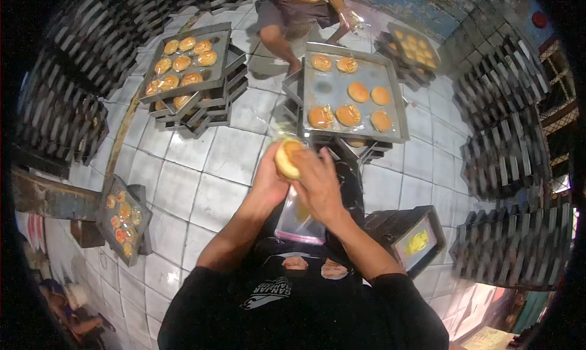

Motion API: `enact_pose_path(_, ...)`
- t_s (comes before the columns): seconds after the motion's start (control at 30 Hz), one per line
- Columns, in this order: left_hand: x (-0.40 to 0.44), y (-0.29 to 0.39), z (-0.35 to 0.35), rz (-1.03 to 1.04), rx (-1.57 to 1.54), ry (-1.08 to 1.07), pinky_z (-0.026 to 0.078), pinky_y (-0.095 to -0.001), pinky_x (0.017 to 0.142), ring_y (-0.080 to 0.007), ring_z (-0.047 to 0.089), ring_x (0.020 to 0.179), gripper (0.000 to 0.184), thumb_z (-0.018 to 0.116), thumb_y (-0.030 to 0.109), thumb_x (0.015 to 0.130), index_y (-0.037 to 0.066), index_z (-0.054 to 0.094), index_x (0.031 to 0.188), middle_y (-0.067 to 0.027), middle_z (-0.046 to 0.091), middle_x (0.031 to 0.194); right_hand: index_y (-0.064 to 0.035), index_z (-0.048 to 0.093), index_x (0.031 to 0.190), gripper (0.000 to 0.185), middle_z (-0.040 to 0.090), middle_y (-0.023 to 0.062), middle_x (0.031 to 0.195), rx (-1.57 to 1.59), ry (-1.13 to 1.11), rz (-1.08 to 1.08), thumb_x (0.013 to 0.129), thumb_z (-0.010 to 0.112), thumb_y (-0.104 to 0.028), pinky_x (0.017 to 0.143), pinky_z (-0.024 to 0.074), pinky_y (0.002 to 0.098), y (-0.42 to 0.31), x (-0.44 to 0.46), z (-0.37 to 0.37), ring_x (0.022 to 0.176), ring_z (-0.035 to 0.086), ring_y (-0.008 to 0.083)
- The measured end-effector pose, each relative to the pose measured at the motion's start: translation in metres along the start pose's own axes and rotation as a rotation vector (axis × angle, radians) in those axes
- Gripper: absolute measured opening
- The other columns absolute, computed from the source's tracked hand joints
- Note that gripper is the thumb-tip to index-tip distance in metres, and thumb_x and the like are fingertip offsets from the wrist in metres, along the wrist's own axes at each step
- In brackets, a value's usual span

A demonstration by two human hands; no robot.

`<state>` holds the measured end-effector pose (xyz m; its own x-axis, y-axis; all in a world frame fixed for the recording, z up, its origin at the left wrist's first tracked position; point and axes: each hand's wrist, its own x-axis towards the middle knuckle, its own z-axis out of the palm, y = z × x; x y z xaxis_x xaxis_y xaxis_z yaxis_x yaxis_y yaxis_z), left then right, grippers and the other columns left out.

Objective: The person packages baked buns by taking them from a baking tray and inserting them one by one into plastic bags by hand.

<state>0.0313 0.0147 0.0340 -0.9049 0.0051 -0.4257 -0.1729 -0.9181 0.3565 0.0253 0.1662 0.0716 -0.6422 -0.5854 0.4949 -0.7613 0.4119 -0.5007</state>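
A round golden bun (285, 160) is held up in front of my lap. My left hand (268, 178) cups it from the left side, fingers wrapped round it. My right hand (318, 185) presses on the bun's right side, with its fingers slightly blurred. Something clear and shiny, perhaps plastic, shows blurred just beyond the bun. Below my hands, a stack of clear plastic bags (300, 229) with a pink edge lies on my lap.
Ahead, a metal tray (332, 93) of buns, some wrapped, tops a stack. Wrapped buns fill another tray stack (183, 63) at left; smaller trays stand at far right and lower left. A box (421, 243) sits right. A person (299, 14) sits opposite. Dark trays line both walls.
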Motion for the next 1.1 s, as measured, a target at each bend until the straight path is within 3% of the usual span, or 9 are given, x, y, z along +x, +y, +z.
enact_pose_path(0.23, -0.030, -0.036, 0.006, 0.322, 0.314, 0.050, 0.042, -0.0417, 0.113, -0.0255, 0.056, 0.128, 0.046, 0.043, 0.041, 0.111, 0.010, 0.047, 0.144, -0.0119, 0.055, 0.140, -0.0021, 0.051, 0.144, 0.054, 0.056, 0.0241, 0.143, -0.087, -0.049, -0.049, 0.090, 0.055, 0.000, 0.121, 0.0267, 0.0603, 0.011, 0.005, 0.020, 0.144, 0.045, 0.0377)
enact_pose_path(0.33, -0.002, 0.011, -0.008, 0.278, -0.127, -0.210, 0.048, -0.0403, 0.106, -0.0222, 0.059, 0.123, 0.042, 0.056, 0.036, 0.106, 0.012, 0.049, 0.140, -0.0080, 0.060, 0.131, -0.0030, 0.054, 0.140, 0.053, 0.059, 0.0226, 0.139, -0.045, -0.164, -0.049, 0.087, 0.058, 0.000, 0.120, 0.0265, 0.0645, 0.011, 0.013, 0.011, 0.139, 0.051, 0.0342)
enact_pose_path(0.5, 0.015, -0.036, 0.008, 0.425, 0.081, 0.009, 0.054, -0.0391, 0.095, -0.0224, 0.064, 0.113, 0.045, 0.054, 0.045, 0.105, 0.011, 0.055, 0.133, -0.0093, 0.064, 0.127, -0.0064, 0.059, 0.128, 0.041, 0.063, 0.0159, 0.132, -0.107, -0.233, 0.061, 0.088, 0.064, -0.003, 0.119, 0.0278, 0.0643, 0.035, 0.025, 0.015, 0.131, 0.057, 0.0331)
enact_pose_path(0.63, 0.020, -0.010, 0.005, 0.241, -0.147, -0.112, 0.057, -0.0447, 0.094, -0.0270, 0.063, 0.116, 0.064, 0.046, 0.061, 0.103, 0.007, 0.052, 0.137, -0.0115, 0.062, 0.131, -0.0059, 0.065, 0.110, 0.024, 0.069, 0.0112, 0.107, 0.150, -0.153, -0.050, 0.087, 0.073, -0.006, 0.114, 0.0374, 0.0559, 0.005, 0.026, -0.018, 0.109, 0.065, 0.0343)
enact_pose_path(0.77, 0.033, -0.005, -0.014, 0.156, -0.226, -0.127, 0.050, -0.0612, 0.104, -0.0384, 0.057, 0.128, 0.078, 0.032, 0.070, 0.103, 0.005, 0.049, 0.142, -0.0191, 0.057, 0.140, -0.0019, 0.062, 0.095, 0.010, 0.068, 0.0117, 0.099, 0.404, -0.366, 0.169, 0.090, 0.071, -0.002, 0.083, 0.0523, 0.0404, 0.005, 0.007, -0.004, 0.094, 0.066, 0.0273)
enact_pose_path(0.83, 0.041, 0.008, -0.021, 0.139, -0.195, -0.079, 0.048, -0.0612, 0.106, -0.0374, 0.057, 0.129, 0.074, 0.028, 0.067, 0.106, 0.007, 0.049, 0.144, -0.0181, 0.057, 0.141, -0.0028, 0.063, 0.090, 0.009, 0.067, 0.0101, 0.095, 1.296, -0.842, -0.025, 0.092, 0.071, -0.003, 0.078, 0.0509, 0.0357, -0.020, -0.003, -0.019, 0.088, 0.065, 0.0225)
enact_pose_path(0.97, 0.023, 0.027, -0.029, 0.201, -0.196, 0.050, 0.043, -0.0594, 0.111, -0.0378, 0.053, 0.132, 0.073, 0.027, 0.064, 0.107, 0.005, 0.050, 0.144, -0.0200, 0.055, 0.144, -0.0022, 0.065, 0.090, 0.013, 0.066, 0.0085, 0.093, 1.008, -0.651, 0.437, 0.091, 0.077, -0.008, 0.074, 0.0496, 0.0289, -0.035, -0.001, -0.038, 0.087, 0.061, 0.0141)
enact_pose_path(1.03, 0.018, 0.016, -0.021, 0.203, -0.206, 0.049, 0.043, -0.0582, 0.111, -0.0380, 0.053, 0.132, 0.075, 0.027, 0.065, 0.106, 0.005, 0.050, 0.145, -0.0201, 0.056, 0.143, -0.0024, 0.061, 0.085, 0.019, 0.065, 0.0072, 0.090, 0.682, -0.174, 0.233, 0.092, 0.076, -0.010, 0.071, 0.0485, 0.0280, -0.014, 0.010, -0.010, 0.082, 0.060, 0.0123)
enact_pose_path(1.1, 0.022, 0.000, -0.017, 0.125, -0.185, 0.046, 0.045, -0.0558, 0.110, -0.0381, 0.053, 0.131, 0.073, 0.027, 0.063, 0.107, 0.004, 0.049, 0.145, -0.0213, 0.055, 0.142, -0.0026, 0.058, 0.082, 0.023, 0.064, 0.0077, 0.090, 0.669, -0.268, 0.216, 0.092, 0.076, -0.010, 0.071, 0.0481, 0.0286, -0.003, 0.010, 0.011, 0.082, 0.060, 0.0132)
